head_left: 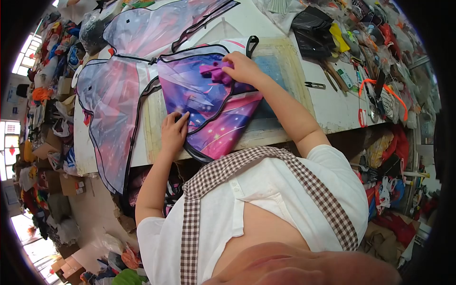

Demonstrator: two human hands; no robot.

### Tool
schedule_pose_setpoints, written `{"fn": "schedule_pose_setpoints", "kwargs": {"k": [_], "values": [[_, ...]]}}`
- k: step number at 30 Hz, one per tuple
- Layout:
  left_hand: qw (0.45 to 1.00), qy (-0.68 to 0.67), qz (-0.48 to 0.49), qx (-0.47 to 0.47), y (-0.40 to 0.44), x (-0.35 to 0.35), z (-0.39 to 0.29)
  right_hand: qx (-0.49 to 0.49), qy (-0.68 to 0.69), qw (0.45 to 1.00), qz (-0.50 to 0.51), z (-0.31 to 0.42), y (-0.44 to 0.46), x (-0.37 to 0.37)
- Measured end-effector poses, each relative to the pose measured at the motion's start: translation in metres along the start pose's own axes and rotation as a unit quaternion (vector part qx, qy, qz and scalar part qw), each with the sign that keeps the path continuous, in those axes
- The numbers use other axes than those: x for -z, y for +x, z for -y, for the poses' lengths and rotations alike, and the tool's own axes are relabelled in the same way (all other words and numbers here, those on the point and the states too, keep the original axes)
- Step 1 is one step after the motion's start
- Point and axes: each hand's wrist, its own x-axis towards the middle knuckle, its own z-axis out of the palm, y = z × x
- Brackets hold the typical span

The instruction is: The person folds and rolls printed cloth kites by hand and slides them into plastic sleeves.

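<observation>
Purple and pink printed fabric with black edging [190, 85] lies on the table in front of me. My right hand [242, 69] pinches a bunched magenta cloth [216, 72] over the upper right of that fabric. At the fabric's left edge, my left hand [175, 130] rests with its fingers bent on the border; whether it grips the edge is hard to tell. Pale blue and pink translucent wing-shaped pieces [111, 99] with black trim spread out to the left and join the fabric near a dark knot. A black loop [252, 45] sticks out at the top.
A taped blue-grey board [285, 71] lies under the fabric. On the white table [313, 104] are a black marker [315, 85], scissors [362, 116], an orange cord [399, 97] and black plastic bags [311, 31]. Piled goods line both sides, with boxes at left.
</observation>
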Motion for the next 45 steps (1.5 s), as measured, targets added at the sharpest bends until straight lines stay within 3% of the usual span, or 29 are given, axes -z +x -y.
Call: {"fn": "schedule_pose_setpoints", "kwargs": {"k": [4,8,11,15,20,23,27,30,31,33,34,36,37,39,40,41,42,44,45], "values": [[1.000,-0.001,-0.008,-0.002,-0.001,-0.001,0.000,-0.035,-0.107,0.993,0.017,0.035,0.000,-0.003],[1.000,0.001,-0.011,0.000,-0.001,-0.002,0.002,-0.133,-0.191,0.966,0.116,0.023,-0.014,-0.021],[1.000,-0.003,-0.015,-0.004,0.001,-0.001,0.003,0.086,-0.120,0.989,0.000,-0.017,-0.022,-0.035],[1.000,-0.002,-0.012,-0.009,-0.002,-0.003,0.001,0.104,-0.070,0.987,-0.101,-0.016,-0.036,-0.024],[0.999,-0.033,0.008,-0.010,-0.001,0.004,0.005,0.138,0.002,0.989,0.047,0.020,-0.077,0.019],[0.994,-0.064,0.074,-0.043,-0.001,0.014,0.027,0.240,-0.116,0.953,0.146,0.027,-0.113,0.023],[0.976,-0.104,0.167,-0.093,0.010,0.042,0.036,0.315,-0.161,0.934,0.059,-0.003,-0.125,0.001],[0.963,-0.147,0.209,-0.091,0.016,0.048,0.050,0.086,-0.089,0.988,0.098,-0.011,-0.117,-0.002],[0.956,-0.177,0.221,-0.070,0.018,0.048,0.055,0.083,-0.088,0.988,0.096,-0.008,-0.111,-0.002],[0.948,-0.206,0.235,-0.052,0.025,0.039,0.061,-0.056,-0.107,0.988,0.092,0.000,-0.092,-0.003],[0.940,-0.242,0.228,0.081,0.032,0.030,0.065,-0.124,-0.116,0.981,0.089,0.003,-0.086,-0.005],[0.868,-0.300,0.201,0.341,0.039,0.017,0.069,-0.141,-0.094,0.984,0.062,0.007,-0.081,-0.010],[0.868,-0.300,0.201,0.341,0.041,0.018,0.059,-0.158,-0.072,0.984,0.035,0.009,-0.080,-0.012],[0.934,-0.201,0.058,0.291,0.048,0.012,0.028,-0.175,-0.052,0.983,0.006,0.007,-0.079,-0.011],[0.953,-0.149,-0.016,0.262,0.050,0.011,0.021,-0.083,-0.102,0.991,-0.007,0.005,-0.081,-0.012],[0.954,-0.150,-0.017,0.261,0.051,0.007,0.024,0.010,-0.150,0.988,-0.021,0.003,-0.083,-0.012],[0.992,-0.053,-0.007,0.116,0.051,0.001,0.029,0.104,-0.197,0.974,-0.034,0.002,-0.084,-0.010],[0.974,0.145,0.012,-0.176,0.051,-0.009,0.040,0.153,-0.241,0.958,-0.017,0.002,-0.094,-0.003],[0.974,0.145,0.011,-0.173,0.051,-0.006,0.035,0.198,-0.283,0.939,0.003,0.003,-0.102,0.002]]}}
